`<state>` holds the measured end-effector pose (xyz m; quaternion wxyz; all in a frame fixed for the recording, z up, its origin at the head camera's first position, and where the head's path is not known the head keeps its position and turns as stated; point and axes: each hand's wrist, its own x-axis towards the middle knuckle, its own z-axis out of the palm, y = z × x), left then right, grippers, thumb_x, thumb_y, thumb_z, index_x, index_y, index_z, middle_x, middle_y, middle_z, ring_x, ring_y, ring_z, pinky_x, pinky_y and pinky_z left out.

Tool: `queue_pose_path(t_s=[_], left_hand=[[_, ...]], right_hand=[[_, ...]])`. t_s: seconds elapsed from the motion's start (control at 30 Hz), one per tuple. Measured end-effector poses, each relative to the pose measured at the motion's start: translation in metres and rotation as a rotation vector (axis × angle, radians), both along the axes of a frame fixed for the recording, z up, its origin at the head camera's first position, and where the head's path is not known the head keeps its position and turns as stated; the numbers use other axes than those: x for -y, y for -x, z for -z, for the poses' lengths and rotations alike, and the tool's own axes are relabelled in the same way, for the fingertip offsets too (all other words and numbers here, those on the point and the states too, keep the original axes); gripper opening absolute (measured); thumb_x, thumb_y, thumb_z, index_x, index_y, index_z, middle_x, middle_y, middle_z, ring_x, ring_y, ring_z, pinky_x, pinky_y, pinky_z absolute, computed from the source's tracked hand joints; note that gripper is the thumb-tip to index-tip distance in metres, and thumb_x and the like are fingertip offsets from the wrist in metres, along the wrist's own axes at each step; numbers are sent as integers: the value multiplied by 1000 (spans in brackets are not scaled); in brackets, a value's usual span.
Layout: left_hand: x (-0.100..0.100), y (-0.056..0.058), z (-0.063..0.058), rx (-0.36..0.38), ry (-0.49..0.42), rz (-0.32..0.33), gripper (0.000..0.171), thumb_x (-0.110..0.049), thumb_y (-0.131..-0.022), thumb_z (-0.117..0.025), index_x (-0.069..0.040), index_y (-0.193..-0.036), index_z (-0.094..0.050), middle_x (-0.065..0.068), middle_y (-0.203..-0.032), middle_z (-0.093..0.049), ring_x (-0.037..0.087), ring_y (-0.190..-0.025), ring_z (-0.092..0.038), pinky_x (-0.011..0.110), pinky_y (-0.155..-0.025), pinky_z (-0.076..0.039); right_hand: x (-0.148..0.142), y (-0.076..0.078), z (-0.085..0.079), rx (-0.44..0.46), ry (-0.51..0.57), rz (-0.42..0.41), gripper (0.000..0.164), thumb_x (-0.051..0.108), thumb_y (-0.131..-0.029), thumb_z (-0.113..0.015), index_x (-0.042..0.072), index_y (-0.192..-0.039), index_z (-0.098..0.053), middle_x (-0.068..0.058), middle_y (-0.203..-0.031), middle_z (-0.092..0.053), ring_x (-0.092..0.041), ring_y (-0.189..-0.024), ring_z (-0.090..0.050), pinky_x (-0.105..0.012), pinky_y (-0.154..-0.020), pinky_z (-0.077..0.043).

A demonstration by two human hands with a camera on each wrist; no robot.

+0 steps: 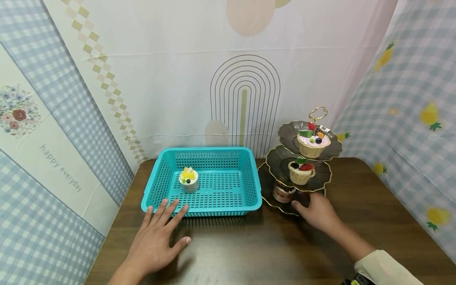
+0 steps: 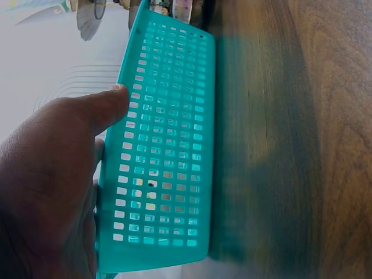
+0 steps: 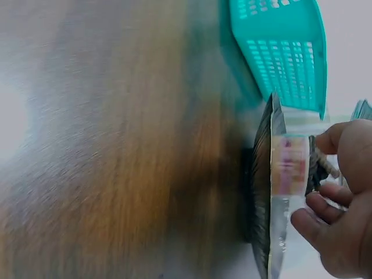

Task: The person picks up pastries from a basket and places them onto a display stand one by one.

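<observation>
Spread and holding nothing, the left hand (image 1: 154, 241) lies with its fingertips over the basket's (image 1: 221, 209) near rim; just beyond them, inside, stands the fruit cup (image 1: 189, 182). Further right, the right hand (image 1: 318, 211) is at the stand (image 1: 279, 159), fingers parted and not closed on anything, by the layered cup (image 1: 283, 194), which sits on the bottom plate (image 1: 266, 184) just left of the thumb. Above that hand are two tarts (image 1: 301, 173), on the middle and top plates. Handling the layered cup seems the step in hand; lifting it would call for closing thumb and fingers, then drawing it out sideways under the middle plate. From the head, those fingers are mostly hidden; the right wrist view shows them and the thumb either side of the cup's dark top, though whether they touch cannot be told.
</observation>
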<state>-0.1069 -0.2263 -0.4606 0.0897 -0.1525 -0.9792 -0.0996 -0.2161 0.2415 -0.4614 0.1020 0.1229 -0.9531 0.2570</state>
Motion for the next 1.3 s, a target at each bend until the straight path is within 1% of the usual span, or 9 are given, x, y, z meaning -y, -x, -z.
queue_pose_path(t_s=[0.07, 0.13, 0.23, 0.33, 0.43, 0.7, 0.9, 1.07, 1.3], left_hand=[[0, -1, 0, 4, -1, 0, 78, -61, -95, -63, -32, -162, -34, 0, -169, -21, 31, -156, -12, 58, -123, -4], [0, -1, -1, 6, -2, 0, 79, -61, -95, -63, -33, -162, -34, 0, -169, -21, 31, -156, -12, 59, -123, -4], [0, -1, -2, 7, 3, 2, 79, -61, -95, -63, -33, -162, -33, 0, -169, -21, 31, -156, -12, 60, -123, -5], [-1, -1, -2, 7, 4, 3, 79, -62, -95, -63, -33, -162, -33, 0, -169, -22, 31, -156, -11, 60, -123, -6], [-1, -1, -2, 9, 7, 2, 79, -61, -95, -63, -32, -162, -34, 1, -169, -22, 31, -156, -10, 61, -123, -6], [0, -1, -2, 1, 7, 2, 79, -61, -95, -64, -31, -162, -36, 1, -169, -22, 30, -156, -11, 61, -123, -7], [0, -1, -1, -6, 4, 2, 79, -62, -95, -63, -31, -162, -35, 0, -169, -22, 30, -156, -10, 60, -123, -6], [0, -1, 0, 6, 6, 2, 80, -61, -95, -64, -31, -162, -34, 0, -170, -20, 29, -156, -9, 59, -123, -4], [0, -1, 0, 1, 9, -1, 79, -62, -94, -64, -31, -162, -35, -1, -170, -20, 30, -156, -12, 59, -123, -4]], right_hand=[[2, -6, -3, -27, -55, -46, 19, 23, -90, -78, 7, -99, -72, -6, -93, -71, -32, -90, -67, -49, -76, -54], [5, -12, -6, -32, -99, -129, 10, 23, -91, -78, 16, -91, -70, 4, -87, -66, -21, -83, -64, -41, -72, -54], [14, -19, -15, -3, -133, -288, 13, 25, -92, -78, 25, -87, -66, 14, -83, -58, -8, -76, -56, -31, -66, -49], [23, -23, -25, 26, -126, -419, 11, 27, -93, -78, 23, -93, -67, 13, -88, -59, -6, -78, -57, -28, -66, -50], [34, -22, -36, 43, -112, -485, 12, 28, -94, -77, 20, -99, -70, 13, -90, -59, -6, -78, -56, -27, -67, -50], [66, -11, -65, 19, -76, -551, 27, 31, -94, -77, 14, -114, -68, 13, -96, -60, -10, -83, -58, -28, -71, -52], [88, 8, -77, 70, -14, -519, 48, 35, -95, -76, 8, -133, -61, 2, -111, -65, -14, -97, -63, -35, -83, -57], [109, 23, -78, 130, -13, -507, 61, 39, -94, -76, 6, -141, -56, 0, -119, -65, -16, -107, -62, -38, -90, -56], [130, 46, -68, 214, 25, -495, 74, 44, -94, -75, 6, -150, -48, -10, -132, -62, -23, -120, -59, -45, -97, -54]])
